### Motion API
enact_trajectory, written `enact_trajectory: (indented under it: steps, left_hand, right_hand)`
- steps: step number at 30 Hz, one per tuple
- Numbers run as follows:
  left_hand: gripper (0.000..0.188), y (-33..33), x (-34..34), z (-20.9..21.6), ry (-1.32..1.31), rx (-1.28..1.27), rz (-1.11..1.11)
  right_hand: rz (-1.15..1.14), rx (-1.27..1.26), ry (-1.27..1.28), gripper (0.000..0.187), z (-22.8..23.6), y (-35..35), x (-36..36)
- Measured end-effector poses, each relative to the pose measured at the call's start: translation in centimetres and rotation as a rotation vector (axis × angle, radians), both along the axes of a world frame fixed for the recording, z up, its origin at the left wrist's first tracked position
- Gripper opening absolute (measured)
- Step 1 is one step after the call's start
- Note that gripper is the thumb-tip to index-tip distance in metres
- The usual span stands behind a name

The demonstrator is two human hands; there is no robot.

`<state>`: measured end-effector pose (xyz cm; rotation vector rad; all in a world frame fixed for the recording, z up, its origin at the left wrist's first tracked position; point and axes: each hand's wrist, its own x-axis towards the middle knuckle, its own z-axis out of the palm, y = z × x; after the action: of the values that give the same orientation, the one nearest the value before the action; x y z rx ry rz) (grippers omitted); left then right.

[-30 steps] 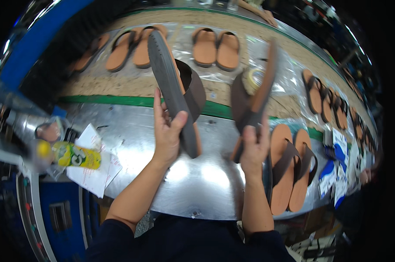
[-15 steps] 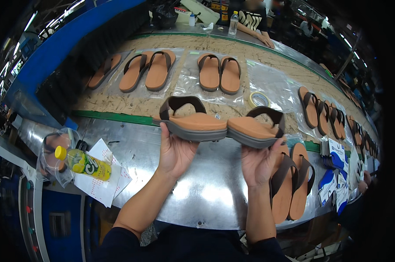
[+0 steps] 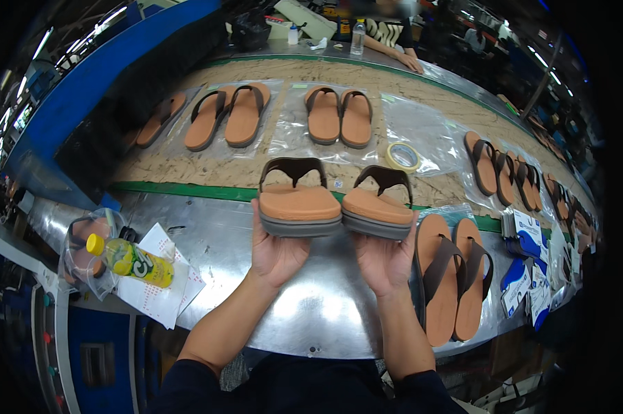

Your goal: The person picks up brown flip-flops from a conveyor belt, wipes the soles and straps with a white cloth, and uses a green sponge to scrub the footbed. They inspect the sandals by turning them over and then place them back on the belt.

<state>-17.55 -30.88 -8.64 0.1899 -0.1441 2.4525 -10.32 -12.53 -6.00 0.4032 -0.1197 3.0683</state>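
Note:
My left hand [image 3: 278,252] grips a tan flip-flop [image 3: 300,205] with a dark brown strap and a grey sole edge, its heel end facing me. A matching flip-flop [image 3: 377,204] rests in my right hand [image 3: 386,258], with the thumb along its outer side. Both are held up above the metal table [image 3: 311,297], side by side, their inner edges touching or nearly so. My fingers under the soles are partly hidden. Close to my right hand, another pair of flip-flops [image 3: 439,290] lies on the table, soles down.
Beyond the table's green edge, a tan conveyor belt [image 3: 242,165] carries pairs of flip-flops [image 3: 323,117] on clear bags. A tape roll [image 3: 403,156] lies there. At left are a yellow-capped bottle [image 3: 131,261] and papers [image 3: 161,297]; at right, blue-white cards [image 3: 525,276]. Across sits a person [image 3: 394,48].
Both held flip-flops have turned so their heel ends face me. My right hand has moved left, bringing its flip-flop closer beside the other.

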Motion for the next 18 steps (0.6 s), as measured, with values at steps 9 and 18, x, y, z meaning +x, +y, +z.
enact_trajectory:
  steps: [9, 18]
  left_hand:
    - [0.073, -1.9, 0.0, -1.0, 0.169, -0.564, 0.045]
    - [0.076, -0.9, -0.7, -1.3, 0.416, -0.839, 0.263]
  right_hand:
    - [0.006, 0.110, 0.093, 0.064, -3.7, 3.4, 1.2]
    - [-0.216, 0.767, -0.426, 0.050, -3.7, 2.9, 0.6]
